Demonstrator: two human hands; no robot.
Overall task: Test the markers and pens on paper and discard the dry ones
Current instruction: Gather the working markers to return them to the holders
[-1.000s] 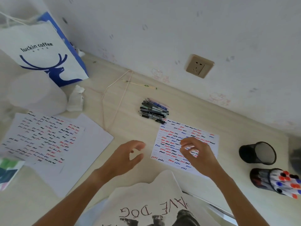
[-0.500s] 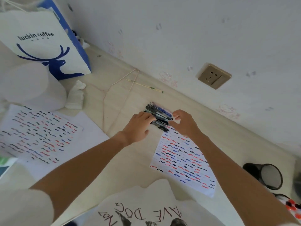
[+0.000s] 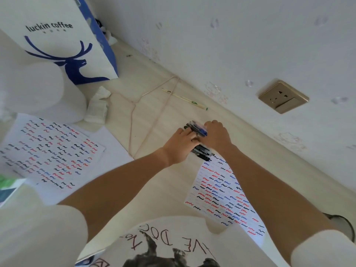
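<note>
A pile of dark and blue pens (image 3: 199,140) lies on the pale desk near the wall, just above a test sheet (image 3: 223,195) covered in red, blue and black squiggles. My left hand (image 3: 180,146) closes round the pile from the left, its fingers curled onto the pens. My right hand (image 3: 216,136) closes round the pile from the right, hiding that end of the pens. The pens show between and below the two hands. A second squiggle-covered sheet (image 3: 48,151) lies at the left on blank paper.
A white and blue luckin coffee paper bag (image 3: 63,41) stands at the back left, with a white roll (image 3: 42,93) and crumpled tissue (image 3: 98,106) before it. A thin wire hanger (image 3: 146,120) and chopstick (image 3: 185,99) lie near the wall. A black cup's rim (image 3: 344,224) shows at the right edge.
Both hands reached forward from the near test sheet to the pen pile and now close in on it from either side. The view tilted forward and left.
</note>
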